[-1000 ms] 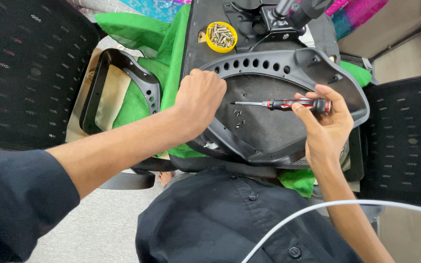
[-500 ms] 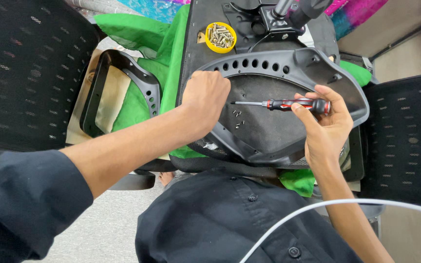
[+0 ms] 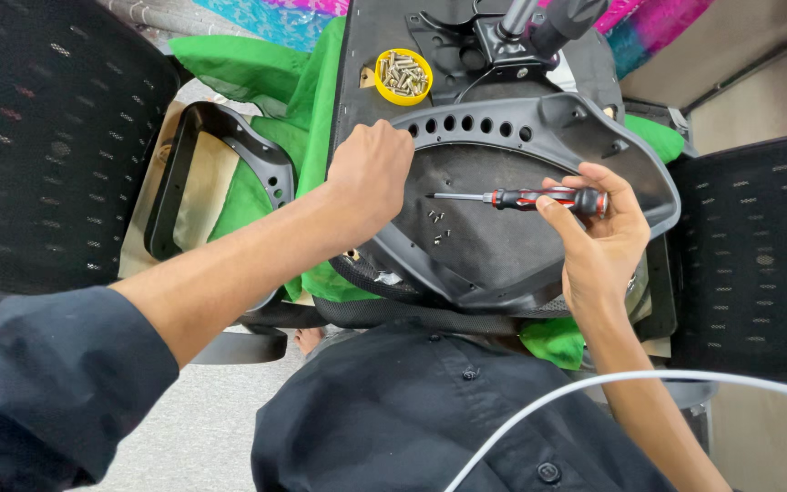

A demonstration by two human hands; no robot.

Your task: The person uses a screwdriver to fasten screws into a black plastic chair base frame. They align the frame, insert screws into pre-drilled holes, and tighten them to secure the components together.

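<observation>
Your left hand (image 3: 371, 178) hides its own fingertips against the black seat shell (image 3: 503, 246), and the tiny screws (image 3: 439, 228) lying on that shell are too small for you to count.

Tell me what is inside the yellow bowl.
The yellow bowl holds a loose pile of silver-coloured screws. They hide most of its floor, so anything lying beneath them cannot be seen.

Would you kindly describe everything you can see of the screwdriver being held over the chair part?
The screwdriver has a slim dark metal shaft and a handle in red and black, seemingly plastic or rubber. It lies about level, tip pointing towards the left hand, handle end gripped by the right hand. It hangs above the curved black plastic chair part; the tip looks bare, short of the small loose screws lying on it.
</observation>
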